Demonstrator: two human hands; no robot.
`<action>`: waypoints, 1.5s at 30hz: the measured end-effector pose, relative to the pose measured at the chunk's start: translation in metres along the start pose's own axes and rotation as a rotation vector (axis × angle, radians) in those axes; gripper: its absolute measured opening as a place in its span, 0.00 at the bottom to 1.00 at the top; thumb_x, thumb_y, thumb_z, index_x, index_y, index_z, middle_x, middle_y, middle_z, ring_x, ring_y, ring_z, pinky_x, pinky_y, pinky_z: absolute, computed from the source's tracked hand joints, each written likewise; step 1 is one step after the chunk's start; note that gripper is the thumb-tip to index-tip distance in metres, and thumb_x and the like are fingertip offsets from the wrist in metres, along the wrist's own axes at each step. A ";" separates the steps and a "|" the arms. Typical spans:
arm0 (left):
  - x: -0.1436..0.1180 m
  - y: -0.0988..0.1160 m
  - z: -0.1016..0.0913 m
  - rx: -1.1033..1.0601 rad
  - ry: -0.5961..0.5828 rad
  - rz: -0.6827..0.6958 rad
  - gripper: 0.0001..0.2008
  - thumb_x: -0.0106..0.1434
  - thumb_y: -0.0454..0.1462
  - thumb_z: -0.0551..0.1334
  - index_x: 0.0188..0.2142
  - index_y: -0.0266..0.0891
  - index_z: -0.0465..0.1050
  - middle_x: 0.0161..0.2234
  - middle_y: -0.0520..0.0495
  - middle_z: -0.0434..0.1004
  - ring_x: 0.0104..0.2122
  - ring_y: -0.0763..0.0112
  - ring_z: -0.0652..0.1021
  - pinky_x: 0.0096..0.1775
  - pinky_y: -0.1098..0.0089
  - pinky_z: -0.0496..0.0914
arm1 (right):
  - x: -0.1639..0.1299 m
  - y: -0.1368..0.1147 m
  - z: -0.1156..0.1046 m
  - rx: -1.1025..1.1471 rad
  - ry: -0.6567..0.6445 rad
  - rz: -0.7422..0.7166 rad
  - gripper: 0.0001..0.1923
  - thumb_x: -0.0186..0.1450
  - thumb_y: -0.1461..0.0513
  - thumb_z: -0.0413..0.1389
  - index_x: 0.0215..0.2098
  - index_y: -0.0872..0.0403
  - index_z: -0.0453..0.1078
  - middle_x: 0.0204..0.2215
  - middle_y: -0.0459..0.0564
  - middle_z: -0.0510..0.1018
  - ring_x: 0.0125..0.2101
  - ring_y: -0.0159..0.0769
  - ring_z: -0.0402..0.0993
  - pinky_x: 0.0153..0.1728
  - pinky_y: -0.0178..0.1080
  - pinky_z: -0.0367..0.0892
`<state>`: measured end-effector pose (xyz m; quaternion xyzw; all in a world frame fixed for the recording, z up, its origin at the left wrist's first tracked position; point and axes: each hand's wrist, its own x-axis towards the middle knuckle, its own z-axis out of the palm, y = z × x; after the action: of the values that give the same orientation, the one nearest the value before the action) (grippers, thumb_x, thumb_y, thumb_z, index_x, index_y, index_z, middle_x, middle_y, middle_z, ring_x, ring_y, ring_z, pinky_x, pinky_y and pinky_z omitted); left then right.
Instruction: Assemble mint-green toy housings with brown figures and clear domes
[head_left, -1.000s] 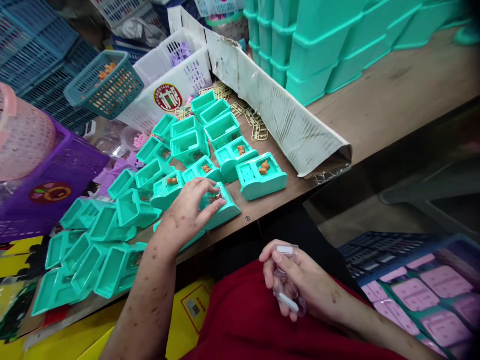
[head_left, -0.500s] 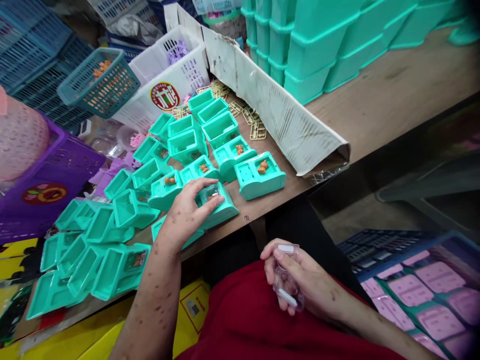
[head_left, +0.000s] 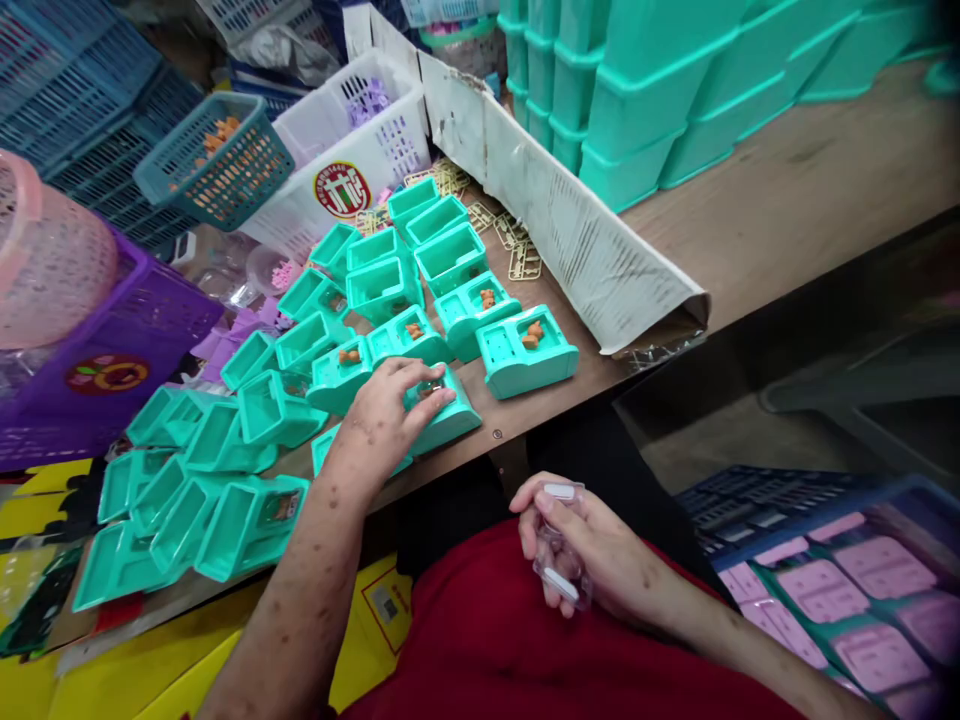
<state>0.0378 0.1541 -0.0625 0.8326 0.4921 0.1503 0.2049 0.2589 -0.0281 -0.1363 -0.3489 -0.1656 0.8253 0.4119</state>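
— What sits farthest out at your nine o'clock?

— A purple crate (head_left: 112, 370) with a pink basket (head_left: 45, 260) in it. Toward ten o'clock a teal basket (head_left: 214, 165) holds small orange pieces, and beside it stands a white basket (head_left: 352, 165) with a red round label.

— And on the table (head_left: 787, 190) in front of you?

— A spread of teal housings (head_left: 225, 450), open side up, running from eight o'clock toward eleven. Several near the middle carry a small orange figure (head_left: 531, 335).

— Where is your left hand?

— Your left hand (head_left: 390, 410) lies flat on one teal housing (head_left: 450, 415) at the table's near edge, about eleven o'clock — fingers spread and pressing a clear piece on its top, not wrapped around it.

— And the right?

— Your right hand (head_left: 592, 555) rests in your lap at five o'clock, fingers closed on clear plastic covers (head_left: 559, 545) with white tabs.

— Farther right?

— A cardboard strip (head_left: 570, 230) runs toward twelve o'clock, with stacked teal bins (head_left: 645, 90) behind it. At four o'clock a blue crate (head_left: 847, 490) holds pink-topped pieces (head_left: 821, 590).
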 end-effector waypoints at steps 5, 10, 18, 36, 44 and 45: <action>0.005 -0.007 -0.003 -0.017 -0.071 0.047 0.15 0.75 0.49 0.67 0.52 0.43 0.80 0.55 0.42 0.82 0.58 0.55 0.81 0.64 0.51 0.73 | 0.006 0.003 0.005 -0.044 0.020 -0.042 0.27 0.72 0.38 0.62 0.48 0.52 0.72 0.30 0.42 0.79 0.17 0.30 0.77 0.14 0.29 0.70; -0.005 0.012 -0.013 0.070 0.059 0.162 0.17 0.76 0.46 0.65 0.59 0.43 0.78 0.59 0.39 0.77 0.61 0.53 0.78 0.66 0.48 0.71 | 0.004 0.003 0.010 0.191 0.111 -0.102 0.23 0.70 0.45 0.68 0.50 0.54 0.78 0.39 0.50 0.84 0.33 0.36 0.86 0.31 0.34 0.80; -0.081 0.060 -0.001 -0.135 -0.406 0.510 0.21 0.73 0.41 0.70 0.64 0.52 0.75 0.62 0.42 0.78 0.62 0.53 0.76 0.63 0.51 0.76 | -0.006 0.013 0.012 0.408 0.065 -0.115 0.18 0.76 0.53 0.63 0.57 0.54 0.80 0.55 0.56 0.86 0.50 0.39 0.85 0.59 0.45 0.77; -0.093 0.052 0.027 -0.617 -0.145 -0.088 0.21 0.77 0.40 0.64 0.67 0.52 0.72 0.48 0.45 0.78 0.44 0.65 0.83 0.50 0.60 0.84 | -0.012 0.005 0.019 0.038 -0.037 -0.260 0.18 0.79 0.50 0.57 0.59 0.46 0.82 0.67 0.54 0.77 0.68 0.49 0.70 0.66 0.52 0.70; -0.080 0.059 0.013 -0.062 -0.250 0.319 0.30 0.77 0.36 0.64 0.75 0.50 0.62 0.65 0.39 0.72 0.64 0.55 0.76 0.65 0.53 0.77 | -0.008 0.006 0.007 0.100 0.006 -0.343 0.16 0.79 0.52 0.58 0.54 0.48 0.85 0.61 0.54 0.80 0.59 0.44 0.76 0.55 0.43 0.77; -0.076 0.062 0.012 -0.038 -0.249 0.358 0.32 0.77 0.35 0.64 0.76 0.50 0.60 0.63 0.39 0.74 0.63 0.56 0.77 0.64 0.54 0.78 | -0.009 0.005 0.006 0.127 0.011 -0.346 0.16 0.79 0.52 0.58 0.54 0.48 0.85 0.61 0.54 0.80 0.60 0.45 0.76 0.55 0.44 0.77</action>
<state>0.0544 0.0580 -0.0467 0.9149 0.3042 0.0894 0.2499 0.2552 -0.0379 -0.1309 -0.2931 -0.1685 0.7491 0.5697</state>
